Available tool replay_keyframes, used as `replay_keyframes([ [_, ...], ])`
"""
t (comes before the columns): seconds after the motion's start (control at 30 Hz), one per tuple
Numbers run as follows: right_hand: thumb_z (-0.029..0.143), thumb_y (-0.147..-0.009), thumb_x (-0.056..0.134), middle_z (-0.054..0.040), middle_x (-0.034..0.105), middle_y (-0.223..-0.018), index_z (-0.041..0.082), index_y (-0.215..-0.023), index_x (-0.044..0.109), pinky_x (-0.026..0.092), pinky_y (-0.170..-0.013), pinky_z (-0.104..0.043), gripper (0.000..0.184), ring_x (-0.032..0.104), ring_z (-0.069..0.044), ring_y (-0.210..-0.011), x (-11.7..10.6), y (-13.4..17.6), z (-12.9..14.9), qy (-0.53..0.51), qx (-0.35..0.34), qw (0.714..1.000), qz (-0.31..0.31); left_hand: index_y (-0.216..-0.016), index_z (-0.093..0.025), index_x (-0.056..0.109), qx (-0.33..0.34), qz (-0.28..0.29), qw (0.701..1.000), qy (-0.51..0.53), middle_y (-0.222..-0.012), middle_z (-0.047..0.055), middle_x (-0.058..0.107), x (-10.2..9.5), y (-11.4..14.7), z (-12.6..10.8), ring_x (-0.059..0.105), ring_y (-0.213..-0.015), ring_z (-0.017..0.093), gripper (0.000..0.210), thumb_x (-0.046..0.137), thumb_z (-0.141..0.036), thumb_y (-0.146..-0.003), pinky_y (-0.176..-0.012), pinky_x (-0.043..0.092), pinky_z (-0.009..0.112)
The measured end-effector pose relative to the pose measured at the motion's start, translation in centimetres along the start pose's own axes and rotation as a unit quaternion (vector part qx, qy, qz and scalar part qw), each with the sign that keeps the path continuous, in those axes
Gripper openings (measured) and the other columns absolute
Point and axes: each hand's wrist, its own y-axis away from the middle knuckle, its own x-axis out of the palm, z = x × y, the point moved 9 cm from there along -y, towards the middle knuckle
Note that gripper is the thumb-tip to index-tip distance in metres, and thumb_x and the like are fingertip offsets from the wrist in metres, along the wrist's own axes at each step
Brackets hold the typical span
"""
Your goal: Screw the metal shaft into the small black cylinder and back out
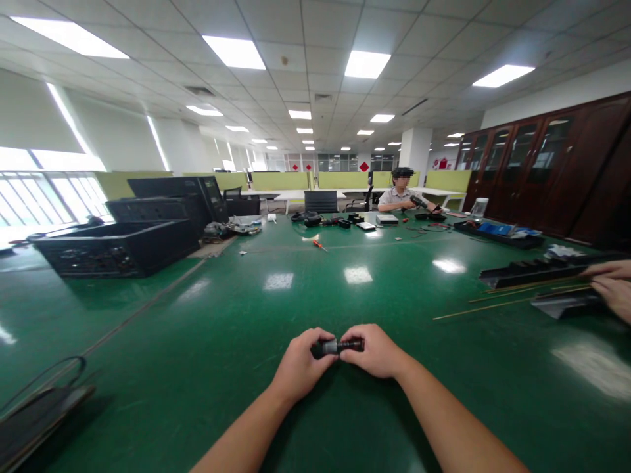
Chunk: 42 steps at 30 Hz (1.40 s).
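Above the near part of the green table (236, 289), a short dark cylindrical piece with a grey band (329, 347) is held level between both hands. The left end sits in the fingers of my left hand (302, 368), which are closed around it. My right hand (378, 353) pinches the ribbed, dark reddish right end between thumb and fingers. The two hands almost meet at the middle of the piece. Its exact kind is too small to make out, and the fingers hide parts of both ends.
An orange screwdriver (319, 246) lies farther up the table. Black equipment cases (123, 246) stand on the left. At the right, another person's hands (614, 282) touch black channel pieces (566, 301) beside thin rods. A person (397, 194) sits across the table. A dark flat object (44, 414) lies near left.
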Motion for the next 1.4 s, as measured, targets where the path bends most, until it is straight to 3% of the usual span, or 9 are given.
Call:
replay_keyframes([
  [0.63, 0.029, -0.082, 0.063, -0.0028, 0.072, -0.08, 0.02, -0.091, 0.076, 0.041, -0.064, -0.024, 0.019, 0.062, -0.015, -0.073, -0.25, -0.25, 0.14, 0.018, -0.026, 0.999, 0.012, -0.095, -0.022, 0.067, 0.006, -0.007, 1.0, -0.007, -0.092, 0.003, 0.071, -0.04, 0.15, -0.21, 0.065, -0.088, 0.021, 0.024, 0.071, -0.02, -0.071, -0.08, 0.048, 0.032],
  [1.4, 0.029, -0.079, 0.065, -0.0036, 0.072, -0.079, 0.018, -0.09, 0.076, 0.042, -0.062, -0.024, 0.019, 0.062, -0.016, -0.07, -0.64, -0.18, -0.48, 0.014, 0.007, 1.0, 0.011, -0.096, -0.022, 0.069, 0.005, -0.007, 1.0, -0.02, -0.091, 0.003, 0.073, -0.32, 0.05, 0.26, 0.067, -0.087, 0.021, 0.023, 0.07, -0.023, -0.073, -0.079, 0.05, 0.033],
])
